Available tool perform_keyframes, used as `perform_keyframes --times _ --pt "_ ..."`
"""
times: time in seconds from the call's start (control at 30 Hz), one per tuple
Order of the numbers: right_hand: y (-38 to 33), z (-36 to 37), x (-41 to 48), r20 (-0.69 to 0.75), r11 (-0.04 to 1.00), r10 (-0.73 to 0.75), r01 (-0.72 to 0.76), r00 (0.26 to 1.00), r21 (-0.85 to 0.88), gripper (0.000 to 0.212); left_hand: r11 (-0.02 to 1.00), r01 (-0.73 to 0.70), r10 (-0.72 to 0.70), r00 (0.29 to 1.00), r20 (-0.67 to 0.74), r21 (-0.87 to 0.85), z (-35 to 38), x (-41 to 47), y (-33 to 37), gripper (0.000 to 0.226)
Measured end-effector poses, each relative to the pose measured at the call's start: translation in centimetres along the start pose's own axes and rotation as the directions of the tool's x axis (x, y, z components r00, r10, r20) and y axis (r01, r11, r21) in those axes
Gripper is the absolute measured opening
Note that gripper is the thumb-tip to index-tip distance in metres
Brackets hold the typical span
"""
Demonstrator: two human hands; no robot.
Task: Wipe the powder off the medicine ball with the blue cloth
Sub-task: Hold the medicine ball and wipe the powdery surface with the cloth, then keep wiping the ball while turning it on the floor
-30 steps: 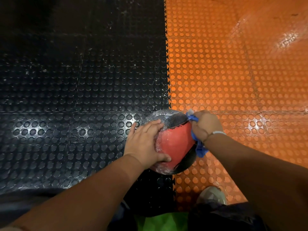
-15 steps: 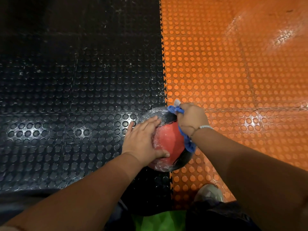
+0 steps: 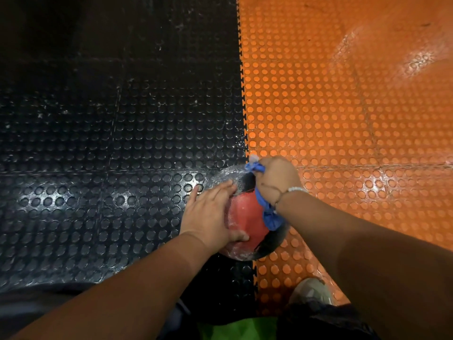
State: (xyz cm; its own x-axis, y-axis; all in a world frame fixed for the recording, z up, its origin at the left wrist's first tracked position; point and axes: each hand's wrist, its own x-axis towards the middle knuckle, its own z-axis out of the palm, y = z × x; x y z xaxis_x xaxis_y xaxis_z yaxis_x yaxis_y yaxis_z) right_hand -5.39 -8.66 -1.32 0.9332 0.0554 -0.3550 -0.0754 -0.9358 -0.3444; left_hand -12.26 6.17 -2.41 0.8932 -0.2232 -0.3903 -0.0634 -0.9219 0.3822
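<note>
Head view: left hand [image 3: 208, 214] flat on medicine ball [image 3: 245, 218], hiding its side; right hand [image 3: 275, 179] clutches blue cloth [image 3: 269, 217], fingers hidden.

The left hand [image 3: 208, 214] lies flat on the powdery ball [image 3: 245, 224], fingers straight. The right hand [image 3: 275, 180] grips the blue cloth [image 3: 268, 214] against the ball's right side. The ball sits on the seam between black mat [image 3: 98, 168] and orange mat [image 3: 343, 119].
</note>
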Motion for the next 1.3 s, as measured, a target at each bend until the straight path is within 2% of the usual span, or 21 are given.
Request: perform_keyframes --times 0.1,0.13,0.2,0.3,0.33,0.4,0.47,0.5,0.53,0.63,0.67,0.73,0.8,0.87,0.93,0.97,1.0,1.07,1.17,1.23,1.3 --pt "-0.7 0.8 -2.7 0.049 0.961 -0.260 0.264 0.964 -0.078 0.030 1.000 0.017 -0.017 1.000 -0.011 0.018 -0.1 -0.2 -0.3 0.111" --pt "-0.2 1.1 -3.2 0.040 0.954 -0.289 0.292 0.956 -0.074 0.032 1.000 0.013 -0.013 1.000 -0.003 0.022 -0.1 -0.3 -0.4 0.111" --pt "0.8 0.8 -2.2 -0.018 0.978 -0.205 0.204 0.979 -0.035 0.029 1.000 -0.001 0.000 1.000 0.012 0.027 -0.1 -0.4 -0.3 0.111" --pt "1.5 0.2 0.5 -0.048 0.999 0.037 -0.039 0.998 -0.037 0.026 1.000 0.006 -0.006 1.000 0.022 0.021 -0.1 -0.3 -0.2 0.111" --pt "1.1 0.1 0.6 -0.041 0.998 0.048 -0.049 0.998 -0.043 0.027 1.000 0.014 -0.015 1.000 0.019 0.016 -0.2 -0.3 -0.3 0.111" --pt "-0.5 0.4 -0.7 0.007 0.995 -0.088 0.089 0.996 -0.053 0.033 0.999 0.033 -0.033 0.999 0.002 0.013 -0.3 -0.4 -0.5 0.110" --pt "-1.9 0.9 -3.3 0.087 0.930 -0.339 0.348 0.937 -0.119 0.035 0.999 0.049 -0.049 0.999 -0.017 0.023 -0.3 -0.6 -0.9 0.108" --pt "-1.7 1.2 -4.2 0.087 0.902 -0.403 0.411 0.911 -0.129 0.035 0.998 0.046 -0.046 0.999 -0.011 0.032 -0.3 -0.8 -0.9 0.107" --pt "-1.2 1.2 -4.3 0.060 0.913 -0.388 0.392 0.920 -0.115 0.034 0.998 0.039 -0.039 0.999 -0.001 0.040 -0.2 -0.9 -0.9 0.108" --pt "0.8 0.6 -2.0 -0.085 0.993 -0.085 0.092 0.993 0.077 0.025 0.999 0.029 -0.029 1.000 0.011 0.038 -0.1 -0.9 -0.4 0.109" --pt "1.3 0.2 -1.1 -0.081 0.983 0.054 -0.039 0.995 0.181 0.020 0.999 0.032 -0.032 0.999 0.008 0.033 -0.1 -0.8 -0.2 0.108" --pt "2.2 -0.3 0.2 -0.032 0.860 0.262 -0.218 0.965 0.462 0.012 0.999 0.044 -0.044 0.999 0.001 0.031 -0.1 -0.7 -0.1 0.108" --pt "2.9 -0.6 0.9 -0.112 0.660 0.375 -0.180 0.920 0.729 0.014 0.998 0.057 -0.057 0.998 0.012 0.036 -0.3 -0.6 -0.2 0.109" --pt "3.1 -1.1 0.6 -0.268 0.459 0.478 0.022 0.837 0.888 0.005 0.997 0.063 -0.064 0.998 0.022 0.038 -0.4 -0.7 -0.3 0.110" --pt "2.5 -0.9 -0.5 -0.304 0.344 0.482 0.141 0.822 0.928 0.032 0.998 0.064 -0.064 0.998 0.021 0.030 -0.5 -0.7 -0.3 0.110" --pt "2.0 -0.5 -1.3 -0.275 0.345 0.440 0.122 0.855 0.931 0.040 0.998 0.063 -0.064 0.998 0.020 0.027 -0.5 -0.7 -0.3 0.110" --pt "1.9 0.3 -2.1 -0.234 0.411 0.367 0.068 0.900 0.909 0.041 0.998 0.062 -0.062 0.998 0.022 0.027 -0.4 -0.7 -0.2 0.109" --pt "2.1 1.6 -3.7 -0.128 0.626 0.199 -0.026 0.972 0.779 0.029 0.998 0.062 -0.063 0.998 0.024 0.032 -0.4 -0.7 -0.2 0.109" --pt "3.8 1.4 -4.2 -0.035 0.765 0.137 -0.084 0.990 0.638 0.017 0.997 0.075 -0.075 0.997 0.031 0.020 -0.5 -0.7 -0.4 0.109" --pt "4.9 0.4 -3.8 -0.025 0.853 0.043 -0.024 0.999 0.522 0.018 0.997 0.077 -0.077 0.997 0.032 0.006 -0.6 -0.7 -0.5 0.109" --pt "5.2 -0.4 -3.5 -0.068 0.943 -0.073 0.091 0.995 0.319 0.030 0.997 0.075 -0.075 0.997 0.034 -0.007 -0.8 -0.4 -0.6 0.108"
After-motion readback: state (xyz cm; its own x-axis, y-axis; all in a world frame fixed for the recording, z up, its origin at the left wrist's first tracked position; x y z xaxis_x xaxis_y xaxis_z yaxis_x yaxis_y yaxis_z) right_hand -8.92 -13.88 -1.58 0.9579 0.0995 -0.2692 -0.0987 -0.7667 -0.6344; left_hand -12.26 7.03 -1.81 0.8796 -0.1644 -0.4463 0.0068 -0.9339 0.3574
